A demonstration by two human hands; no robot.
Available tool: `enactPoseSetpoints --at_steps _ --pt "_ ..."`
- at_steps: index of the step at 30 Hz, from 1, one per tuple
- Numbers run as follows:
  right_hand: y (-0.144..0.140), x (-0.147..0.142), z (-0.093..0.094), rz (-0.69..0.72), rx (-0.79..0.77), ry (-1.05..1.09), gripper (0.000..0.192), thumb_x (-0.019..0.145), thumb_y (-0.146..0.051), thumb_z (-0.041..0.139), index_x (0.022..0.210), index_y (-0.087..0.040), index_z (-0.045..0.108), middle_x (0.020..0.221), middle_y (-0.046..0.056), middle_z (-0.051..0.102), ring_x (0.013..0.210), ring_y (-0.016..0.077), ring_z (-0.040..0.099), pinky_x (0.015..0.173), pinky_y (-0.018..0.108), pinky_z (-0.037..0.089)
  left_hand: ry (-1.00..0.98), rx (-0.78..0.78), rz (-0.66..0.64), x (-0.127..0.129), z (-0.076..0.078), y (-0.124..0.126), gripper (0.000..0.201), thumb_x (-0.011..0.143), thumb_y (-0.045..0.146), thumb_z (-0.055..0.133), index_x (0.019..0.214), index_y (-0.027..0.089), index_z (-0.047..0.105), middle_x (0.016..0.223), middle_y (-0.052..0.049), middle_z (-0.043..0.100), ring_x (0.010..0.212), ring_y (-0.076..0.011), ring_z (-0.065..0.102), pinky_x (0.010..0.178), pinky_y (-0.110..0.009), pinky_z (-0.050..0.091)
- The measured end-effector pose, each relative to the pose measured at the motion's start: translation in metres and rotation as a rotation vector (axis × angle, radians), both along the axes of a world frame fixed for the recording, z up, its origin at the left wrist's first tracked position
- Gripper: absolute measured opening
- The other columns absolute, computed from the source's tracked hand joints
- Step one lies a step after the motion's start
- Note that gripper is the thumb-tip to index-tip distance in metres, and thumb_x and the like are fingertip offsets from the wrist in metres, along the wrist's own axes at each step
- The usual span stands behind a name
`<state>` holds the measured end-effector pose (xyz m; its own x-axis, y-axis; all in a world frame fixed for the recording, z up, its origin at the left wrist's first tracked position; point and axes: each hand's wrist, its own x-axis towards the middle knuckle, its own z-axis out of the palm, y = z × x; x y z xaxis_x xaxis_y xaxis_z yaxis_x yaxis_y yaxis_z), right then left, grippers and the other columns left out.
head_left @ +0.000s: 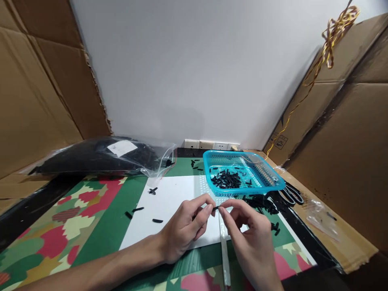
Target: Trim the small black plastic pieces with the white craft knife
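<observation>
A big clear bag of black parts (103,157) lies at the far left of the bench (100,218). Four loose black bits (157,220) lie on the white sheet (172,198). The left hand (184,230) and right hand (245,238) meet in the middle. Both sets of fingers pinch one small black piece (215,208) between them. It lies sideways, one end at each hand, so both hands are just as near. To the right sits one blue basket (242,169) with a pile of pieces too many to count, then one pair of scissors (291,194).
</observation>
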<state>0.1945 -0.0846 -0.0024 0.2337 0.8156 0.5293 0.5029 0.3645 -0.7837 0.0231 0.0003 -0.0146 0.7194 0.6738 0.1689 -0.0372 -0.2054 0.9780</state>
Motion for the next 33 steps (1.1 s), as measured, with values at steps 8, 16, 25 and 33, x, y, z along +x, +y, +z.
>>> enactPoseSetpoints --at_steps 8,16,25,33 --pt "0.0005 -0.0003 -0.0012 -0.011 0.004 0.077 0.020 0.105 -0.036 0.067 0.094 -0.022 0.075 0.060 -0.005 0.054 0.052 0.0114 0.048 0.050 0.021 0.039 0.051 0.055 -0.042 -0.0036 0.0074 -0.0024 0.041 0.109 0.060 0.048 0.104 0.020 0.054 0.054 0.011 0.040 0.048 -0.0086 0.030 0.048 -0.022 0.023" --pt "-0.0023 -0.0040 -0.0020 0.002 -0.020 0.114 0.018 0.103 -0.036 0.070 0.092 -0.022 0.068 0.074 0.000 0.067 0.061 0.0130 0.061 0.051 0.020 0.045 0.041 0.134 -0.006 -0.0013 0.0014 -0.0018 0.037 0.111 0.054 0.049 0.105 0.019 0.058 0.058 0.010 0.043 0.049 -0.0082 0.034 0.048 -0.021 0.026" --pt "-0.0022 0.0012 -0.0012 0.194 -0.062 0.345 0.016 0.102 -0.036 0.074 0.095 -0.022 0.070 0.085 0.002 0.073 0.073 0.0158 0.071 0.069 0.025 0.060 0.035 0.135 -0.032 -0.0021 0.0015 -0.0034 0.041 0.112 0.054 0.046 0.101 0.018 0.060 0.056 0.010 0.041 0.048 -0.0075 0.034 0.049 -0.021 0.029" --pt "-0.0039 0.0033 -0.0042 0.171 -0.083 0.315 0.014 0.103 -0.037 0.072 0.106 -0.023 0.076 0.100 0.006 0.078 0.087 0.0204 0.077 0.067 0.026 0.060 -0.010 0.096 0.005 -0.0002 0.0014 -0.0045 0.041 0.112 0.056 0.045 0.098 0.019 0.056 0.055 0.011 0.041 0.047 -0.0078 0.034 0.050 -0.022 0.028"
